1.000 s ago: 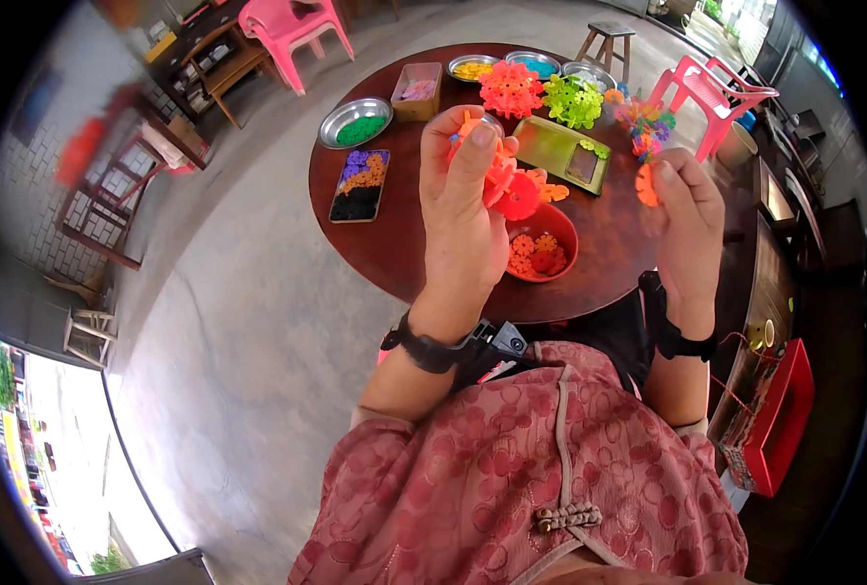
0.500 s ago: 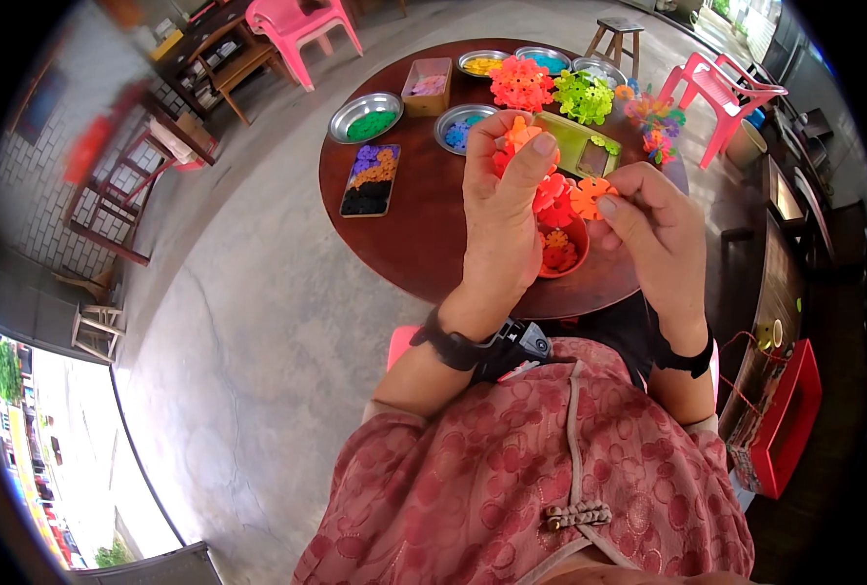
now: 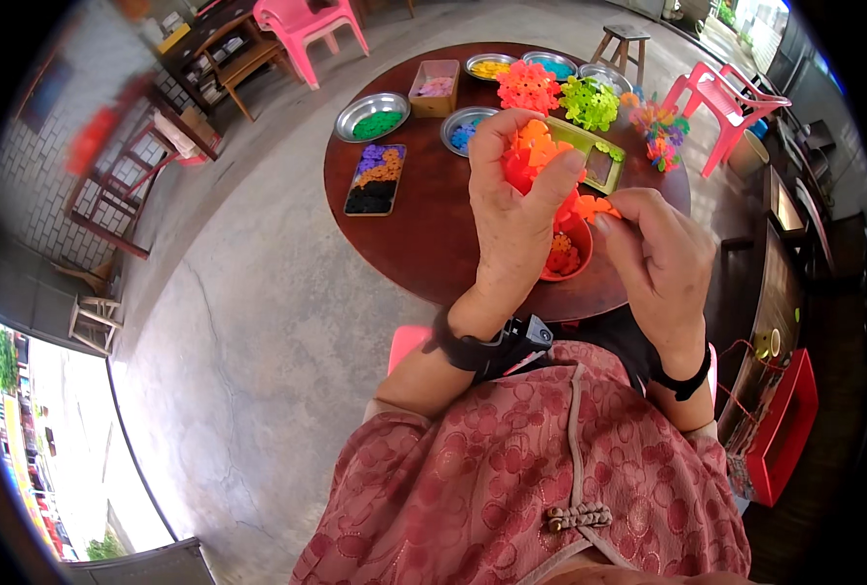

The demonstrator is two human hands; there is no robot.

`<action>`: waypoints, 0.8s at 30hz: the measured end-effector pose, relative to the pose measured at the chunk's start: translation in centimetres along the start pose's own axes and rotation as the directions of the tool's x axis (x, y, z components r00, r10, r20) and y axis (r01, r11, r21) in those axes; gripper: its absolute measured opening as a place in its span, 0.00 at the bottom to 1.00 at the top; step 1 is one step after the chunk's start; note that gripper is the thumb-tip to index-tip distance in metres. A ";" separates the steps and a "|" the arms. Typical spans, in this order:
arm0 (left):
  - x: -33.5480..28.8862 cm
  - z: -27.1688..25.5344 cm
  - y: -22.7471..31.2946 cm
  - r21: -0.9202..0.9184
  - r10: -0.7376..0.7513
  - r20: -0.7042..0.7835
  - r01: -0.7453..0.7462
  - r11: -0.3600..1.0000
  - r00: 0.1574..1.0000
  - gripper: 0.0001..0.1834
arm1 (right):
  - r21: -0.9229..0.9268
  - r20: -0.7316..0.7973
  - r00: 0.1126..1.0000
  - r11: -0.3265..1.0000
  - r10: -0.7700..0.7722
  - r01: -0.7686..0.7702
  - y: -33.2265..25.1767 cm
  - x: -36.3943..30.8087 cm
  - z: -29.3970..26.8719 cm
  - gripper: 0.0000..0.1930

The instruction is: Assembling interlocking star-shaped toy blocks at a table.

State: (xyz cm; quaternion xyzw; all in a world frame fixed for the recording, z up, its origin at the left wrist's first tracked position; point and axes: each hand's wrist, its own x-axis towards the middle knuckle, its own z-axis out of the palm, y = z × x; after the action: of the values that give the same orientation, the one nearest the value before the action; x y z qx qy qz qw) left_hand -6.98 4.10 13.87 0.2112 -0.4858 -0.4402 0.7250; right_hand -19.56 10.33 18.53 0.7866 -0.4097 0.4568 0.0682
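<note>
I see the round brown bench [image 3: 424, 234] under both hands. My left hand [image 3: 516, 210] is curled around an orange-red cluster of interlocking discs [image 3: 533, 156], raised above a red bowl [image 3: 578, 255]. Just right, my right hand [image 3: 660, 258] pinches one orange disc [image 3: 594, 206].

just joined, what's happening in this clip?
A seated person is joining plastic snowflake-shaped pieces at a round brown table. The left hand grips a cluster of orange and red pieces; the right hand pinches a single orange piece right beside it. A red bowl of more pieces sits under the hands. Metal dishes of sorted colours and finished pink and green balls stand farther back.
</note>
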 end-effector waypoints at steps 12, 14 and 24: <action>0.4 -0.5 -0.1 -0.485 -0.129 0.170 0.197 0.852 0.977 0.24 | 0.145 -0.064 0.992 0.984 0.111 -0.101 -0.2 -0.7 -0.2 0.05; 0.3 -0.5 -0.1 -0.540 -0.161 0.228 0.262 0.800 0.960 0.26 | 0.168 -0.072 0.990 0.980 0.119 -0.106 -0.2 -1.1 -0.2 0.05; 0.3 -0.5 0.0 -0.428 0.105 0.453 0.113 0.897 0.886 0.37 | 0.235 -0.116 0.992 0.971 0.057 -0.028 -0.5 -1.0 -0.7 0.06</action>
State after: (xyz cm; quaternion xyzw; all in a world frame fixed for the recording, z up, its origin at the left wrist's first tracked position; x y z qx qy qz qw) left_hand -6.52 3.72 13.81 -0.0698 -0.5314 -0.5782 0.6151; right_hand -19.89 11.52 18.30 0.7508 -0.3649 0.5505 -0.0095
